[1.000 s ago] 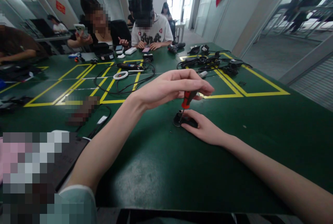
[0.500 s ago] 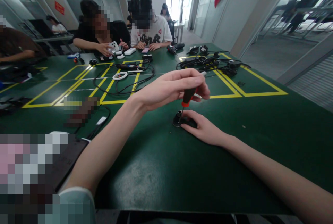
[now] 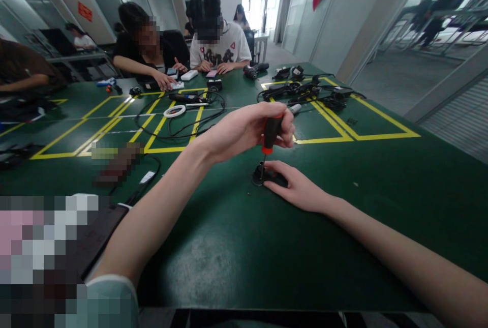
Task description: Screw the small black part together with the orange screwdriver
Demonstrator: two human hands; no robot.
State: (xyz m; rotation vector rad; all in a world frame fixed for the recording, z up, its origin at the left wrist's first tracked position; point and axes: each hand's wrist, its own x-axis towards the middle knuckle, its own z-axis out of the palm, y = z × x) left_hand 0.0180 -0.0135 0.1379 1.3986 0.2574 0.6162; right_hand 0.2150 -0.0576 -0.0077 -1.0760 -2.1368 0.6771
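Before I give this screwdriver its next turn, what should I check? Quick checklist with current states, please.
1. Left hand closed around the screwdriver handle: ok.
2. Screwdriver tip seated in the small black part: cannot tell, too small.
3. Right hand pinning the part to the green table: ok.
4. Shaft close to upright: ok, slight tilt.
5. Cable bundle apart from both hands: ok.

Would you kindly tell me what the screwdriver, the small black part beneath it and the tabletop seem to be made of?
Screwdriver: handle looks like matte black plastic or rubber with a red collar; thin shaft, probably metal. Small black part: dark, slightly glossy, likely plastic or metal; too small to tell. Tabletop: green mat, dull sheen, probably rubber.
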